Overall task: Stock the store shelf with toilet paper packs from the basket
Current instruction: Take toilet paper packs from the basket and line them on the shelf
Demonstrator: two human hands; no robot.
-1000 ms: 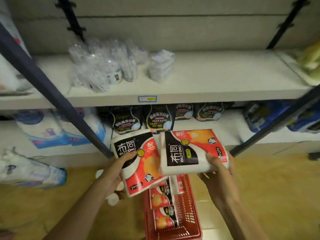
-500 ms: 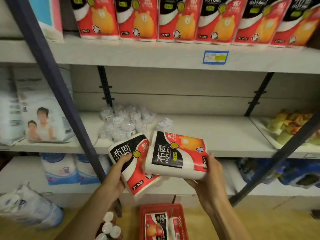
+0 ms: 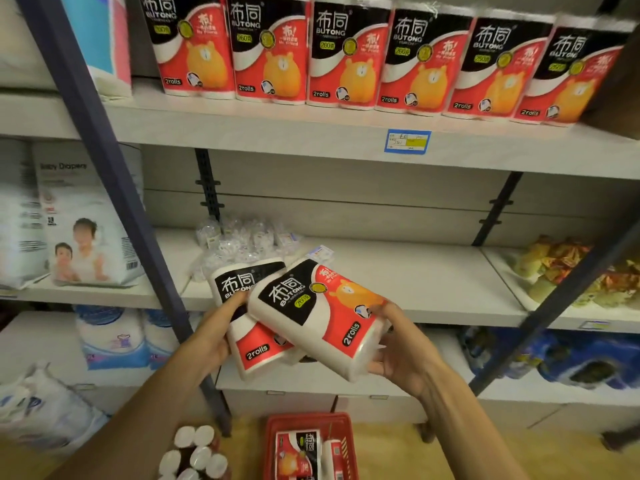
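My left hand [image 3: 216, 332] grips one red, black and white two-roll toilet paper pack [image 3: 254, 346]. My right hand [image 3: 403, 351] grips a second pack [image 3: 320, 318], tilted and overlapping the first. Both are held in front of the middle shelf [image 3: 398, 282]. On the top shelf [image 3: 311, 133] stands a row of several identical packs [image 3: 349, 60], upright and side by side. The red basket [image 3: 310, 422] sits on the floor below my hands, with more packs [image 3: 299, 453] inside.
A dark blue upright post [image 3: 114, 188] runs diagonally at left, another [image 3: 561, 306] at right. Small clear-wrapped items [image 3: 242, 242] lie on the middle shelf. A diaper bag [image 3: 86, 230] stands at left, snack bags [image 3: 575, 271] at right. White-capped bottles [image 3: 195, 452] stand on the floor.
My view has tilted upward from the basket to the shelves. Both hands have risen with their packs, and the right pack now overlaps the left one.
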